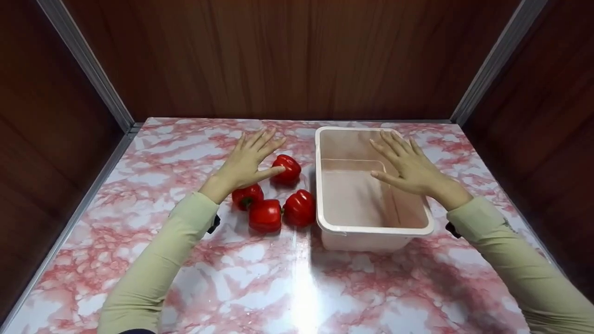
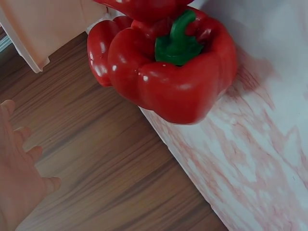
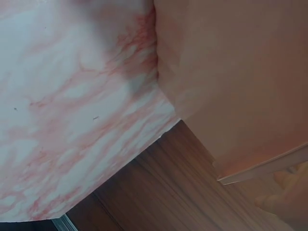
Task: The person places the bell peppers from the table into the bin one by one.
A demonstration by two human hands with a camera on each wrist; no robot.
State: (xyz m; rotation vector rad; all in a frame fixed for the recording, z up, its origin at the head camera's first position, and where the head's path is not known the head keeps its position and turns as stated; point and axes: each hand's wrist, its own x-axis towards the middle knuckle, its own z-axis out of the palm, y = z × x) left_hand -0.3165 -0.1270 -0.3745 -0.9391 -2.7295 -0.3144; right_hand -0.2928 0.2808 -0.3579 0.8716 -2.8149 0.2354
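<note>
Several red bell peppers sit in a cluster left of the pale pink plastic tub. In the head view, one pepper [image 1: 290, 169] lies at the back, one [image 1: 300, 208] near the tub, one [image 1: 265, 216] at the front and one [image 1: 246, 192] partly under my left wrist. My left hand [image 1: 246, 162] is spread flat above the peppers, holding nothing. Over the right side of the tub [image 1: 376, 230] hovers my right hand [image 1: 410, 170], fingers spread, also holding nothing. The left wrist view shows a pepper [image 2: 183, 91] with a green stem, clear of the hand [image 2: 19, 173].
Beneath everything is a red-and-white marbled tabletop [image 1: 222, 287]. Brown wood-grain panels [image 1: 297, 60] close off the back and both sides, with metal corner posts [image 1: 88, 60]. The tub's outer wall [image 3: 231, 72] fills much of the right wrist view.
</note>
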